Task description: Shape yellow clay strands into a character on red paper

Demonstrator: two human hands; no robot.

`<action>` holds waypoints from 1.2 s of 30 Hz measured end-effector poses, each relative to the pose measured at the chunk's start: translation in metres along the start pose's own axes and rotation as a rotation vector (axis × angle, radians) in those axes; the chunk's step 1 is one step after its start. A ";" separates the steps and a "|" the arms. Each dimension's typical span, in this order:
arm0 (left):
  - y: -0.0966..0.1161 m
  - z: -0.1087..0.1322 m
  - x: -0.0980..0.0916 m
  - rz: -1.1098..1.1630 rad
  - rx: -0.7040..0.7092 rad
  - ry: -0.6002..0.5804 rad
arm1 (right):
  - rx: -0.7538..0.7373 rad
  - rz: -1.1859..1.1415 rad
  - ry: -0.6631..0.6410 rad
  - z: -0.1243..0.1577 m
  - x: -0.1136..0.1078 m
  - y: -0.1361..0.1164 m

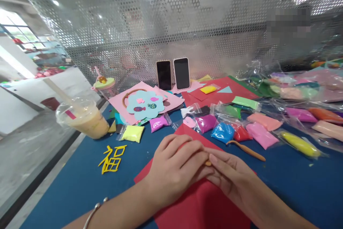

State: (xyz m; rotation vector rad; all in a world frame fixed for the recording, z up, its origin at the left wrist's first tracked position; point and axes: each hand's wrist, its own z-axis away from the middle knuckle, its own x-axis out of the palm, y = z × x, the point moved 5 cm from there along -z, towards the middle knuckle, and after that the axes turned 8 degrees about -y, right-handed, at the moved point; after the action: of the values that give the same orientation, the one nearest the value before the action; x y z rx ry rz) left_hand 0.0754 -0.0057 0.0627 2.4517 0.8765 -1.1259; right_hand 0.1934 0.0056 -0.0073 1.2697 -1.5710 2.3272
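My left hand [174, 166] and my right hand [232, 173] are together above a sheet of red paper [199, 205]. A small bit of orange-brown clay [208, 163] shows between them, and most of it is hidden by the fingers. The left fingers curl over it from above, while my right thumb and fingers pinch it from the right. Just beyond my right hand lies a brown modelling tool [248, 149]. To the left of my hands, a Chinese character made of yellow clay strips [112, 159] lies flat on the blue table [66, 189].
Several clay packets lie behind my hands, including a blue packet [223, 132] and a yellow packet [133, 133]. A plastic cup with a straw [85, 120] stands at the left edge. Paper cutouts [146, 104] and two phones [181, 73] are at the back, before a perforated metal panel [214, 18].
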 end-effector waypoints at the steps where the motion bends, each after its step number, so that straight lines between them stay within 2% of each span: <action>1: 0.000 -0.001 0.000 -0.022 -0.012 -0.005 | -0.006 -0.002 0.049 0.001 -0.004 -0.002; 4: -0.002 -0.001 0.002 -0.030 -0.043 -0.023 | -0.008 0.012 0.215 0.004 -0.016 -0.007; 6: -0.002 0.000 0.003 0.020 -0.063 -0.029 | -0.010 0.040 0.277 0.005 -0.020 -0.008; 10: 0.000 0.002 0.002 0.125 -0.091 -0.029 | -0.045 0.082 0.241 0.005 -0.016 -0.005; 14: 0.001 0.002 0.001 0.170 -0.098 -0.029 | -0.033 0.065 0.113 0.006 -0.007 -0.001; 20: -0.005 0.003 0.003 0.268 -0.153 -0.028 | -0.072 -0.161 0.084 0.007 -0.012 0.006; 25: 0.000 0.003 -0.002 0.268 -0.063 0.017 | -0.051 -0.235 0.039 0.005 -0.008 0.016; 28: 0.005 0.003 -0.002 0.204 -0.027 -0.012 | -0.046 -0.225 0.003 0.006 -0.004 0.017; 31: 0.007 0.003 0.000 0.128 -0.029 -0.042 | -0.047 -0.232 0.017 0.007 -0.005 0.014; 36: 0.010 0.004 0.004 0.041 0.002 -0.033 | -0.067 -0.190 0.133 0.007 -0.008 0.002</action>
State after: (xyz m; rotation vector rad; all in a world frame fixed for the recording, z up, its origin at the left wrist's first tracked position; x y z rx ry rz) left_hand 0.0810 -0.0135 0.0576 2.4343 0.8116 -1.1496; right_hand 0.2016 0.0022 -0.0134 1.1669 -1.4084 2.1757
